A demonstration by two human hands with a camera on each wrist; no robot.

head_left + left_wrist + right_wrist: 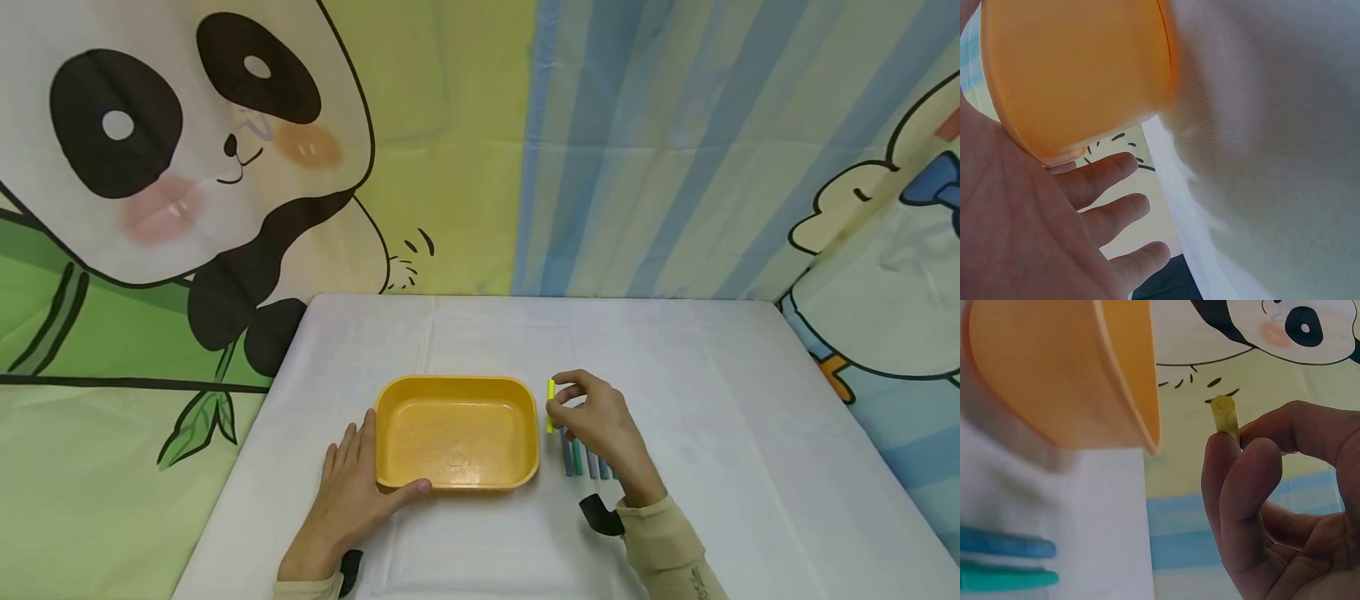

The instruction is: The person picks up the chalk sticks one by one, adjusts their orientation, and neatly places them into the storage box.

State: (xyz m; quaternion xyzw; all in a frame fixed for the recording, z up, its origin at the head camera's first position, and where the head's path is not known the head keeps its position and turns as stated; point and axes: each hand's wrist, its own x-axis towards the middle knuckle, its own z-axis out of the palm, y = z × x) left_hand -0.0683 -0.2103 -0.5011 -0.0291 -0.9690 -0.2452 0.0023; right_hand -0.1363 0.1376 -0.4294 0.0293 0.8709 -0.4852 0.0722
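A yellow marker [551, 407] is pinched upright between the thumb and fingertips of my right hand [600, 417], just past the right rim of the orange-yellow tray [457, 484]. Its round end [1224, 406] pokes up from the fingers in the right wrist view. My left hand [352, 487] rests against the tray's left front corner, thumb along the front edge and straight fingers spread by the left side. In the left wrist view its palm [1022, 212] lies against the tray wall [1079, 75]. The tray's visible floor is bare.
Several markers lie in a row under my right hand, among them a blue marker [1007, 544] and a green marker [1010, 578]. A white cloth [675, 358] covers the table. Behind it hangs a printed backdrop [442, 150] with a panda.
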